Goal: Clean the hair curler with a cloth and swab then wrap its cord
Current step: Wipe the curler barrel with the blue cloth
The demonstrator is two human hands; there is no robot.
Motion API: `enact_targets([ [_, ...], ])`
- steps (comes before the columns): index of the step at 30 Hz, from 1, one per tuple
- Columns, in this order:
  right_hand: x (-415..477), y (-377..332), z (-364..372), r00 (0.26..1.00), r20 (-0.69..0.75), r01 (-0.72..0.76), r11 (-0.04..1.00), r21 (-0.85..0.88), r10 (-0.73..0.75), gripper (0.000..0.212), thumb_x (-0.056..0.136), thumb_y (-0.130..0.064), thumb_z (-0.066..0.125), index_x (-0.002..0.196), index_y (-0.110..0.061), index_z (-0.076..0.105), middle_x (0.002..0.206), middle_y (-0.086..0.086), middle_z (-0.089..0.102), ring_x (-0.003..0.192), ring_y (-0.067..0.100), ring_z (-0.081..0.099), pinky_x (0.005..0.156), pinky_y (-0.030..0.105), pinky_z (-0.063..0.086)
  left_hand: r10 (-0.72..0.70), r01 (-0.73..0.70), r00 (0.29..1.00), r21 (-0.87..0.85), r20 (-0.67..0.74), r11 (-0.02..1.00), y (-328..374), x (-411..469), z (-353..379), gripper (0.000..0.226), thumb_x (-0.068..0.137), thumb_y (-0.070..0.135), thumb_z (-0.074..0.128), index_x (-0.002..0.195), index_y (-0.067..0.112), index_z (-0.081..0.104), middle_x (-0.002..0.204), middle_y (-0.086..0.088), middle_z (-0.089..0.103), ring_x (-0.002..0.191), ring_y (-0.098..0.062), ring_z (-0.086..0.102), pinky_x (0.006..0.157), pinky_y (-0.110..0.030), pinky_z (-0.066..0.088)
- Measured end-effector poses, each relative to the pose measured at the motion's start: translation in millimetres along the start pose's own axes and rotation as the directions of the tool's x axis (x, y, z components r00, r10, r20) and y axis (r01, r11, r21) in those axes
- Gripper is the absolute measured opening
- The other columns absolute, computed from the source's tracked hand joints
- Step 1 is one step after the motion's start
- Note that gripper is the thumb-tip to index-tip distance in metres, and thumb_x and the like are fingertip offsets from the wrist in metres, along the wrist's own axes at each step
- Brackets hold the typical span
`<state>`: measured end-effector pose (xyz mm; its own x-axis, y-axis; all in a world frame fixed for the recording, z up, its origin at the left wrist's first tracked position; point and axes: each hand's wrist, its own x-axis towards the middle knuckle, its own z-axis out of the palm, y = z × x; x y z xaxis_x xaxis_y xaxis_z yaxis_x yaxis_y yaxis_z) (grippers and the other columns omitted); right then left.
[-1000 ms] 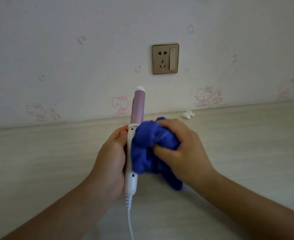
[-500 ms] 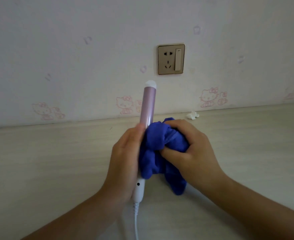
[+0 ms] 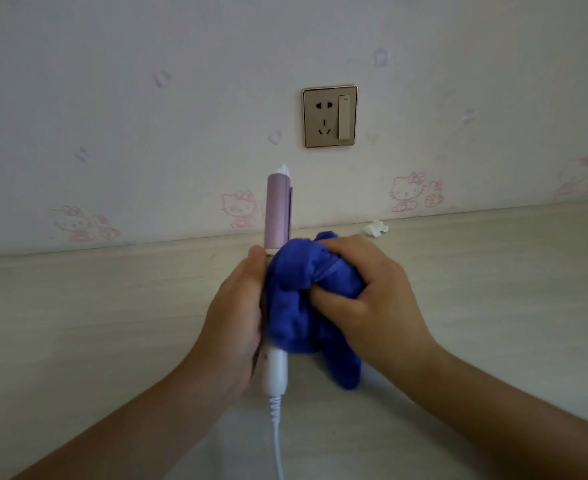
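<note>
Left hand (image 3: 237, 317) grips the upright hair curler (image 3: 278, 216); right hand (image 3: 372, 296) clenches the blue cloth (image 3: 303, 306), apparently pressed against its handle above the tabletop (image 3: 77, 306).

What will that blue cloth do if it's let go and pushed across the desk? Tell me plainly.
Probably it goes limp: the blue cloth is bunched in the right hand and a loose tail hangs below. It looks thick and fuzzy, so it would likely drag and crumple on the desk rather than slide. Against the hair curler it seems to mould around the body.
</note>
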<state>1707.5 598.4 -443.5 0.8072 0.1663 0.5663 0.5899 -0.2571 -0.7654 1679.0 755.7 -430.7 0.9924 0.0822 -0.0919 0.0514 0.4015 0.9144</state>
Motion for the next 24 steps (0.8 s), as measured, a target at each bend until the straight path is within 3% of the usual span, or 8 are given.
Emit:
enact_targets([
  [3,-0.4,0.4,-5.2,0.999,-0.031,-0.031,0.999,-0.025,0.03,0.033,0.073,-0.026,0.07,0.104,-0.039,0.068,0.099,-0.016,0.067,0.094,0.006,0.066,0.082,0.022,0.05,0.012,-0.002,0.986,-0.063,0.168,0.998,-1.8,4.2,-6.4,0.039,0.112,0.023,0.032,0.118,0.001,0.065,0.092,-0.011,0.073,0.121,-0.032,0.066,0.085,-0.032,0.053],
  [6,-8.9,-5.3,2.5,0.988,0.134,0.078,0.996,-0.048,-0.071,0.035,0.071,-0.029,0.07,0.106,-0.036,0.068,0.098,-0.018,0.062,0.093,0.008,0.063,0.082,0.019,0.047,-0.064,0.066,0.997,-0.046,0.034,0.997,1.6,6.9,-0.1,0.04,0.103,0.027,0.045,0.109,-0.001,0.072,0.066,-0.005,0.072,0.066,-0.017,0.076,0.052,-0.017,0.055],
  [9,-13.5,-7.2,7.5,0.946,0.292,0.163,0.985,-0.057,-0.14,0.04,0.074,-0.032,0.07,0.114,-0.029,0.069,0.112,-0.017,0.061,0.103,0.008,0.064,0.091,0.031,0.053,-0.083,0.096,0.992,-0.136,0.097,0.986,-4.1,-3.2,-15.3,0.059,0.097,0.053,0.048,0.084,0.005,0.081,0.077,-0.014,0.074,0.068,-0.025,0.076,0.06,-0.033,0.062],
  [11,-13.2,-6.9,7.6,0.938,0.312,0.19,0.976,-0.103,-0.15,0.042,0.076,-0.035,0.069,0.117,-0.03,0.069,0.117,-0.015,0.062,0.104,0.01,0.064,0.09,0.037,0.054,-0.084,0.108,0.987,-0.179,0.137,0.978,-6.9,-0.5,-18.9,0.063,0.096,0.058,0.048,0.084,0.007,0.081,0.079,-0.014,0.074,0.072,-0.026,0.076,0.063,-0.036,0.063],
  [14,-8.0,-6.2,3.5,0.981,0.166,0.113,0.989,-0.098,-0.095,0.039,0.074,-0.03,0.07,0.113,-0.03,0.07,0.105,-0.016,0.062,0.095,0.006,0.063,0.084,0.031,0.053,-0.104,0.123,0.985,-0.138,0.141,0.983,-8.0,2.0,-11.0,0.06,0.094,0.057,0.046,0.103,0.01,0.083,0.108,-0.013,0.078,0.099,-0.026,0.077,0.084,-0.038,0.063],
  [17,-0.6,-5.1,-2.5,1.0,-0.002,0.02,0.999,-0.047,-0.02,0.033,0.074,-0.033,0.066,0.107,-0.034,0.071,0.099,-0.015,0.066,0.094,0.007,0.065,0.082,0.027,0.052,-0.022,0.028,0.995,-0.058,0.098,0.998,-6.0,4.9,-7.7,0.062,0.105,0.051,0.035,0.128,0.008,0.072,0.131,-0.014,0.071,0.124,-0.028,0.067,0.113,-0.047,0.043],
  [21,-2.5,-4.6,-1.5,0.999,-0.035,-0.006,1.0,-0.006,0.006,0.03,0.075,-0.035,0.064,0.105,-0.037,0.069,0.099,-0.015,0.067,0.095,0.007,0.065,0.08,0.018,0.049,-0.006,0.007,0.999,-0.009,0.045,1.0,-3.0,9.0,-9.9,0.06,0.107,0.048,0.034,0.129,0.006,0.07,0.131,-0.016,0.071,0.124,-0.027,0.066,0.114,-0.048,0.043],
  [24,-7.4,-3.8,-2.5,0.99,0.132,0.062,0.997,-0.04,-0.056,0.035,0.072,-0.026,0.072,0.106,-0.032,0.071,0.099,-0.016,0.065,0.093,0.008,0.065,0.082,0.023,0.05,-0.104,0.11,0.991,-0.084,0.08,0.99,-1.5,7.8,-8.6,0.067,0.102,0.055,0.037,0.118,0.004,0.076,0.126,-0.019,0.073,0.115,-0.029,0.072,0.096,-0.04,0.059],
])
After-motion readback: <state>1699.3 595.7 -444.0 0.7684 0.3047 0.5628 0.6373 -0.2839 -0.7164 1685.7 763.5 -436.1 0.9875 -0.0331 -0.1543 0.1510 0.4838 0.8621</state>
